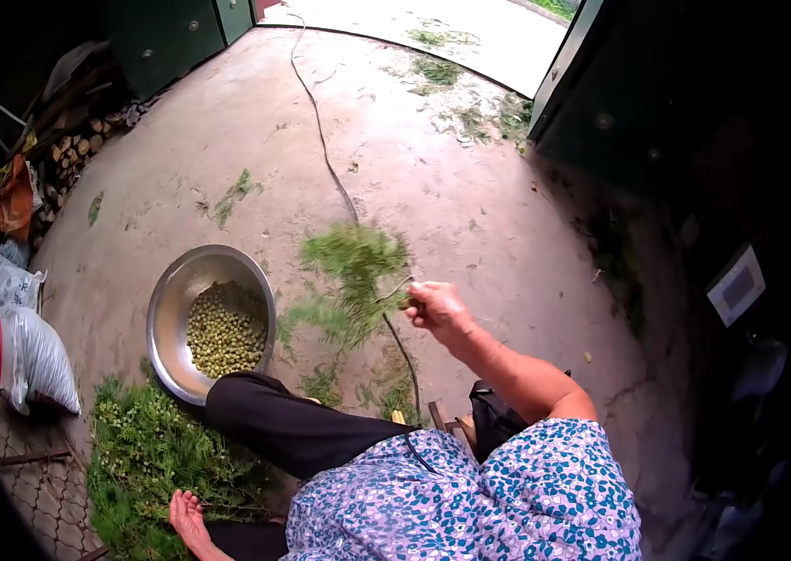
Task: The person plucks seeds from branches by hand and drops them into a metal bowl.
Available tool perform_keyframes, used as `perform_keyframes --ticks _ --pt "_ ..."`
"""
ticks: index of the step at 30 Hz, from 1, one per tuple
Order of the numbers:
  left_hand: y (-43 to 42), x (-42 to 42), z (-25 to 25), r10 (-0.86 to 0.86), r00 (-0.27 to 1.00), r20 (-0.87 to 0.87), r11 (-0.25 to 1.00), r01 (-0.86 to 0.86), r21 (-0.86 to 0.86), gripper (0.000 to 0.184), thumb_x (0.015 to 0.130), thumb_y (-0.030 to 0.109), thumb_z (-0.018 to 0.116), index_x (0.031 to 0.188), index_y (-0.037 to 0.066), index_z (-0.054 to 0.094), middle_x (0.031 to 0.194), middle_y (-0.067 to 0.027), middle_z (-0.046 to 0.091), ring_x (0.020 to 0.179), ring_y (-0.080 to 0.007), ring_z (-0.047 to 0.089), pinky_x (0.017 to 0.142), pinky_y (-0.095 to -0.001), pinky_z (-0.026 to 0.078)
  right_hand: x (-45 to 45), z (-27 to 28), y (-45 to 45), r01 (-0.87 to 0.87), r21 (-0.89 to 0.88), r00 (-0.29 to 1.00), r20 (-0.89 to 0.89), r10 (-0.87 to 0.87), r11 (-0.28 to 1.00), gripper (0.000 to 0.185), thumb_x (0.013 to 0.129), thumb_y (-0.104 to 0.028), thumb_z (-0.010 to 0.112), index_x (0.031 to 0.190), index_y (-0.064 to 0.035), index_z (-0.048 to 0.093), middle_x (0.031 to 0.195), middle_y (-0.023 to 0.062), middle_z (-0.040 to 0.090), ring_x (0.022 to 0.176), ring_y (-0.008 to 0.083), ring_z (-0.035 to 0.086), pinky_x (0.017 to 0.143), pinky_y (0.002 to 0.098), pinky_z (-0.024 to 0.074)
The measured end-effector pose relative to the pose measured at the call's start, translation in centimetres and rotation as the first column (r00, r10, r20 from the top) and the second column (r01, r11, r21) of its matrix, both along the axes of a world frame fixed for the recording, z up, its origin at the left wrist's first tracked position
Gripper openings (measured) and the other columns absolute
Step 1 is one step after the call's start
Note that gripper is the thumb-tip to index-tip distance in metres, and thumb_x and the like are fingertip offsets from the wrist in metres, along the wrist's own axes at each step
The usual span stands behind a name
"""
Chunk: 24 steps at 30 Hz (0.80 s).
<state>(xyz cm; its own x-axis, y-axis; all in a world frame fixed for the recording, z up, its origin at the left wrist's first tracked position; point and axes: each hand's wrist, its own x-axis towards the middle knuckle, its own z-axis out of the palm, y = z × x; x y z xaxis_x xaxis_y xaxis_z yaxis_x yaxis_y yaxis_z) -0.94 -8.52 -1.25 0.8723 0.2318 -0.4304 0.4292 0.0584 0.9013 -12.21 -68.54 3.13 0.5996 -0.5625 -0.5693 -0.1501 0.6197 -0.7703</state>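
Note:
My right hand (435, 307) is closed around the stem of a leafy green sprig (353, 271), held out over the floor. The sprig's feathery leaves are smeared by motion. My left hand (188, 519) rests at the edge of a heap of green branches (166, 449), palm turned up, fingers apart and slightly curled, with nothing seen in them. Small pale berries dot that heap. Beyond my knee stands a wide metal basin (163, 309), tilted in view, with many small round yellow-green fruits (222, 337) in its bottom.
A dark cable (320, 140) runs across the concrete floor (255, 103) from the doorway, passing beneath the sprig. White sacks (35, 360) and stacked firewood (77, 150) stand at left. Leaf scraps (236, 192) lie about. A dark green door (601, 112) stands at right.

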Motion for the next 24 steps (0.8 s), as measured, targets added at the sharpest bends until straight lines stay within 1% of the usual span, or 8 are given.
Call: perform_keyframes --ticks 3,5,7,9,11,14,17,24 --pt "-0.6 0.3 -0.1 0.022 1.0 -0.009 1.0 -0.022 0.011 0.036 0.086 0.022 0.055 0.115 0.0 0.048 0.085 -0.0052 0.062 0.067 -0.0099 0.058 0.055 -0.0209 0.045 -3.5 -0.5 -7.2 0.339 -0.087 0.938 -0.048 -0.343 0.937 0.011 0.085 -0.013 0.051 0.079 -0.0035 0.052 0.066 0.0074 0.057 0.046 0.0109 0.051 0.036 0.023 0.0399" --pt "-0.4 0.5 -0.4 0.006 1.0 -0.024 1.0 -0.006 0.011 0.037 0.086 0.023 0.056 0.114 0.001 0.048 0.084 -0.0049 0.062 0.067 -0.0096 0.058 0.055 -0.0205 0.045 -6.6 -0.3 -13.6 0.513 -0.249 0.855 0.056 -0.516 0.822 0.013 0.086 -0.016 0.049 0.083 -0.0035 0.051 0.069 0.0081 0.057 0.048 0.0138 0.053 0.038 0.0237 0.0408" --pt "-0.7 0.5 -0.1 -0.005 1.0 -0.023 1.0 0.005 0.005 0.037 0.085 0.023 0.056 0.114 0.001 0.048 0.084 -0.0047 0.062 0.067 -0.0095 0.057 0.055 -0.0203 0.045 -9.9 0.8 -18.9 0.682 -0.286 0.73 0.215 -0.648 0.673 0.033 0.085 -0.037 0.053 0.091 -0.0043 0.048 0.084 0.0131 0.059 0.072 0.0227 0.061 0.052 0.0318 0.0477" --pt "-1.0 0.6 -0.2 -0.013 1.0 -0.019 1.0 0.013 -0.01 0.038 0.085 0.023 0.057 0.115 0.001 0.048 0.084 -0.0046 0.062 0.067 -0.0094 0.057 0.055 -0.02 0.044 -12.0 1.3 -22.1 0.833 -0.33 0.469 -0.008 -0.883 0.445 0.044 0.08 -0.042 0.058 0.098 -0.003 0.047 0.102 0.0143 0.053 0.077 0.0253 0.059 0.054 0.0339 0.0484" --pt "-0.8 0.4 -0.5 -0.019 0.999 -0.031 1.0 0.019 0.017 0.039 0.084 0.023 0.057 0.115 0.001 0.048 0.085 -0.0044 0.062 0.067 -0.0092 0.057 0.056 -0.0199 0.044 -13.9 -1.1 -23.6 0.775 -0.477 0.425 -0.09 -0.901 0.413 0.03 0.083 -0.028 0.057 0.095 -0.0024 0.049 0.078 0.008 0.056 0.06 0.0186 0.058 0.044 0.0287 0.0457" --pt "-0.7 0.0 -0.2 -0.051 0.998 -0.021 0.999 0.051 0.004 0.034 0.086 0.023 0.055 0.112 0.001 0.049 0.084 -0.0046 0.06 0.067 -0.0095 0.056 0.057 -0.0196 0.044 -11.5 -2.8 -18.9 0.736 -0.332 0.615 -0.035 -0.787 0.59 0.012 0.084 -0.01 0.05 0.095 -0.0056 0.052 0.067 0.0054 0.055 0.048 0.0171 0.055 0.039 0.0268 0.0435" --pt "-0.3 -0.3 0.1 -0.05 0.999 -0.018 0.999 0.05 -0.014 0.034 0.086 0.021 0.055 0.112 0.001 0.049 0.085 -0.005 0.06 0.068 -0.0095 0.056 0.058 -0.0194 0.044 -6.8 -6.1 -13.3 0.63 -0.293 0.733 -0.082 -0.675 0.72 0.014 0.083 -0.008 0.049 0.096 -0.0047 0.051 0.064 0.0066 0.055 0.047 0.0171 0.054 0.038 0.0272 0.0431" --pt "1.5 -2.3 0.5 -0.013 0.999 0.053 0.991 0.02 -0.132 0.035 0.085 0.019 0.055 0.113 0.0 0.048 0.09 -0.0075 0.06 0.072 -0.0124 0.057 0.059 -0.0209 0.044 4.5 -9.6 1.4 0.023 -0.138 0.997 -0.071 -0.033 0.99 0.018 0.084 -0.011 0.051 0.098 -0.0014 0.052 0.069 0.0088 0.057 0.053 0.0167 0.057 0.043 0.0283 0.0467"
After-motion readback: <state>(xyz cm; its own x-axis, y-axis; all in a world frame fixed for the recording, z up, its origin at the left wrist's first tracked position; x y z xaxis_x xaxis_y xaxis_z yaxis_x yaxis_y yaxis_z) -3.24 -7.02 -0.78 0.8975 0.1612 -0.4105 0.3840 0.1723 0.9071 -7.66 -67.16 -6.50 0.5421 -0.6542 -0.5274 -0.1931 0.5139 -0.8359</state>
